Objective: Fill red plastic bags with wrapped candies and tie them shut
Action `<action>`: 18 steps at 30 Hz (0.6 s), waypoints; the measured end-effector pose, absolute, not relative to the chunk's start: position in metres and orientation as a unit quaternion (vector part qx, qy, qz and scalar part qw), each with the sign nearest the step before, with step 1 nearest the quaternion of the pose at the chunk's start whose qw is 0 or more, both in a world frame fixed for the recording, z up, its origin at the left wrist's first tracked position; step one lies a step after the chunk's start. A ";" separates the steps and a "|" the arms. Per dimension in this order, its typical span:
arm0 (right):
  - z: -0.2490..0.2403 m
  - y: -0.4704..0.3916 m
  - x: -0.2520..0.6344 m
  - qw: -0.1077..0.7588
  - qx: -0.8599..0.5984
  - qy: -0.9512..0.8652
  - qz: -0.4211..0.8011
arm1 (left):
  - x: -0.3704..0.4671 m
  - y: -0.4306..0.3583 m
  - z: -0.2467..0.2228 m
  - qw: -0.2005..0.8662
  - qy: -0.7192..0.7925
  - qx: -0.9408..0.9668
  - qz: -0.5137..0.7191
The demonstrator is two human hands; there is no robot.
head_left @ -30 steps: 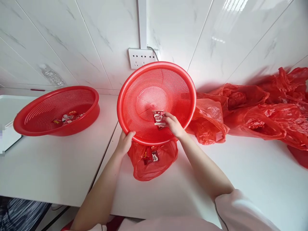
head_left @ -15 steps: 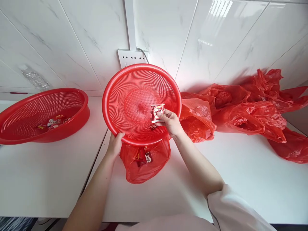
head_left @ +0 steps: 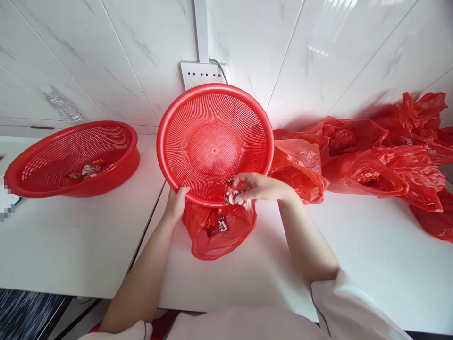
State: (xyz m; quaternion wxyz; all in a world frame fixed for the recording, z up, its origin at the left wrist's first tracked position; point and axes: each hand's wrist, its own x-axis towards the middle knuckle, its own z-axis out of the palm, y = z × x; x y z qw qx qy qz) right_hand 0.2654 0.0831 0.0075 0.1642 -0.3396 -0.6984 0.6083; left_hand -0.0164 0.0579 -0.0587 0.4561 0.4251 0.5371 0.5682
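My left hand grips the lower left rim of a red plastic mesh basket, which is tilted so its inside faces me. At the basket's lower right edge, my right hand has its fingers closed on a small red-and-white snack packet. The packet is partly hidden by the fingers and somewhat blurred. Below the basket rim lies an open red plastic bag with several packets inside; a dark brown packet shows its printed front. The basket covers the bag's back part.
To the left, a second red mesh basket holds several packets. More red plastic bags line the wall on the right. A power strip is behind the held basket, and a clear plastic bottle lies at the back left.
My right hand has moved down and slightly right, bringing the packet from inside the basket to its lower rim. My left hand keeps its hold. The whole view has shifted slightly.
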 end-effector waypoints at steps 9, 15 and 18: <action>-0.021 0.094 0.240 0.245 -0.423 -0.799 0.349 | -0.017 0.055 -0.055 0.458 0.536 0.431 0.563; -0.054 0.112 0.237 0.186 -0.522 -0.818 0.157 | -0.018 0.054 -0.051 0.503 0.509 0.415 0.562; -0.057 0.113 0.234 0.175 -0.485 -0.843 0.156 | -0.019 0.054 -0.051 0.495 0.517 0.403 0.571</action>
